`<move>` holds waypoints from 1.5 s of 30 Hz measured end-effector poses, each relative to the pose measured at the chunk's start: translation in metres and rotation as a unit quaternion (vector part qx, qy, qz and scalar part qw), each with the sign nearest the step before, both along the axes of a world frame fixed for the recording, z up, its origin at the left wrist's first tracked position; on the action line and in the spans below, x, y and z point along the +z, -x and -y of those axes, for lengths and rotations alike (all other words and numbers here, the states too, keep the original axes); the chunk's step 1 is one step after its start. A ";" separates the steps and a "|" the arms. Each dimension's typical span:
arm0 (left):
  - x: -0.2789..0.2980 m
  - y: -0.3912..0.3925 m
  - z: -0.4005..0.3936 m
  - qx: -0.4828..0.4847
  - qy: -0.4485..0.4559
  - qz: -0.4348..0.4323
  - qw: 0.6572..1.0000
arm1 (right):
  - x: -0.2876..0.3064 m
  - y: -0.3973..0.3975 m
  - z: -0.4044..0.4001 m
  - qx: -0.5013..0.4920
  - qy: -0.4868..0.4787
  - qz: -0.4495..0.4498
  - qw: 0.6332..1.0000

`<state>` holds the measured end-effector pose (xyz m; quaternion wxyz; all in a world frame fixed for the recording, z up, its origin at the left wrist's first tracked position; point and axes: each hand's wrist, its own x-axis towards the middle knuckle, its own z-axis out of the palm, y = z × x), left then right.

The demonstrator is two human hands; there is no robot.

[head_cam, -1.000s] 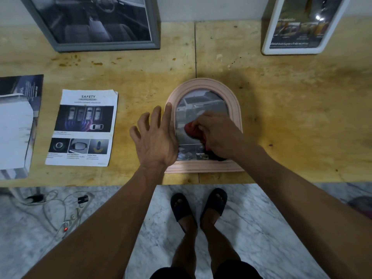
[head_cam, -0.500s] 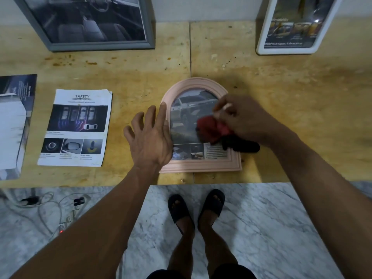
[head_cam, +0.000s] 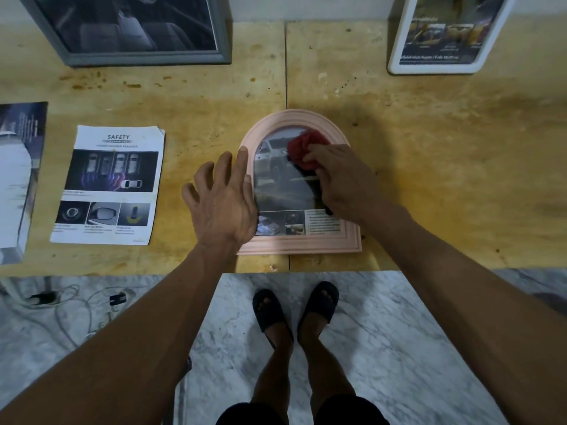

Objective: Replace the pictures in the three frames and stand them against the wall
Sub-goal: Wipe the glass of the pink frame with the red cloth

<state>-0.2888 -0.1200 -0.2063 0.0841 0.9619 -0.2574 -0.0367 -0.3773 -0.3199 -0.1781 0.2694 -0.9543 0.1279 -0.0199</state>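
Pink frame (head_cam: 299, 245) lies flat under the spread left hand (head_cam: 222, 204); right hand (head_cam: 343, 179) clutches a red cloth (head_cam: 305, 148).

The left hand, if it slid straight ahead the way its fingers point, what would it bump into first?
Probably the gray frame leaning at the wall. The left hand lies flat on the pink arched frame's left edge, fingers pointing away over bare tabletop. Nothing else seems to lie in that line.
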 end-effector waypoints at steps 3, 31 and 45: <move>0.001 0.001 0.000 0.000 -0.001 0.000 1.000 | -0.005 0.015 -0.003 0.017 -0.005 0.037 0.999; 0.000 0.002 0.000 0.004 0.007 0.013 1.000 | 0.026 0.006 0.009 -0.276 -0.180 0.053 0.943; -0.004 -0.001 -0.002 0.005 0.013 0.000 1.000 | 0.000 -0.037 -0.029 -0.140 0.140 -0.046 0.979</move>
